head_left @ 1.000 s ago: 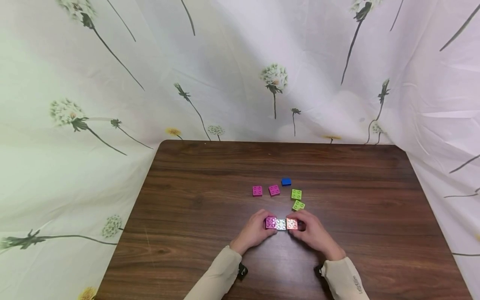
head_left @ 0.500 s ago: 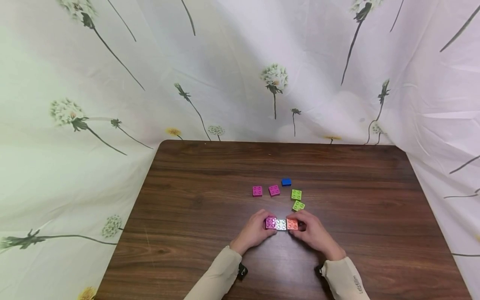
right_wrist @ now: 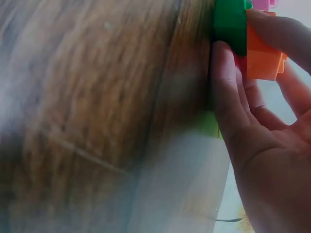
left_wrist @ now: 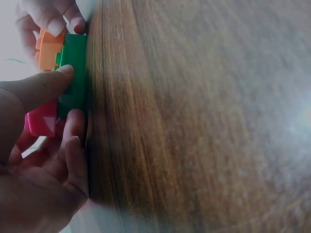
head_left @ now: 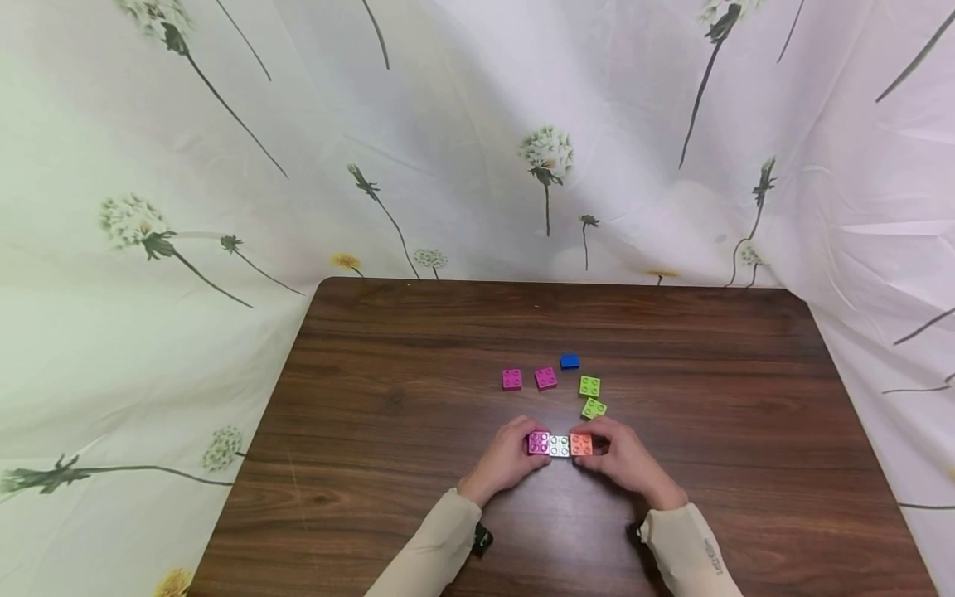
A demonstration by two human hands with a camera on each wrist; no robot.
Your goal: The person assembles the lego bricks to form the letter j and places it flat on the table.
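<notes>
A green brick [left_wrist: 73,73] lies low on the table, its studs washed pale by glare in the head view. A magenta brick [head_left: 540,443] sits on its left end and overhangs it. On the right end an orange brick [head_left: 581,444] overhangs likewise. My left hand [head_left: 507,460] grips the magenta end, its thumb reaching onto the side of the green brick in the left wrist view. With thumb and fingers my right hand [head_left: 619,456] holds the orange brick [right_wrist: 262,51], one finger low beside the green one.
Beyond the hands lie two loose magenta bricks [head_left: 511,380], a blue brick [head_left: 570,361] and two lime green bricks [head_left: 589,386]. The nearer lime one is close to the right fingers. A flowered cloth [head_left: 448,166] hangs behind the brown wooden table [head_left: 403,348].
</notes>
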